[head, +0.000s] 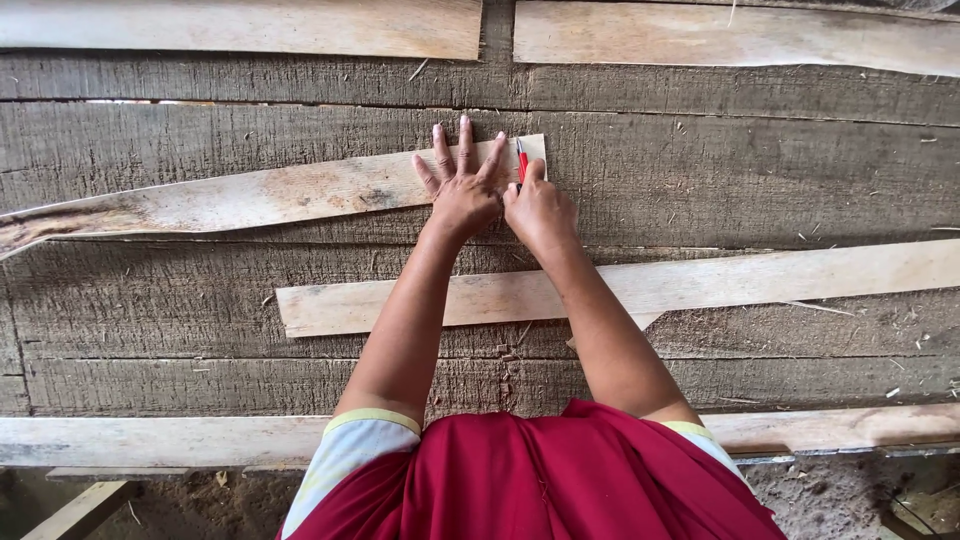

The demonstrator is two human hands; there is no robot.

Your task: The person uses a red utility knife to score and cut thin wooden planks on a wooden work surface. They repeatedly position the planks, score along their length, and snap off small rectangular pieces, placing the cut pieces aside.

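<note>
My left hand (461, 185) lies flat with fingers spread on the right end of a thin, uneven pale wooden slat (250, 198) that rests on a rough grey plank bench (700, 175). My right hand (538, 208) sits just to the right of it, closed around a red pen or pencil (521, 160) whose tip touches the slat near its end edge.
A second pale slat (760, 278) lies across the bench under my forearms. Two more pale boards (240, 25) (740, 38) lie along the far edge. A pale board (150, 438) runs along the near edge. Dirt ground (850, 495) shows below.
</note>
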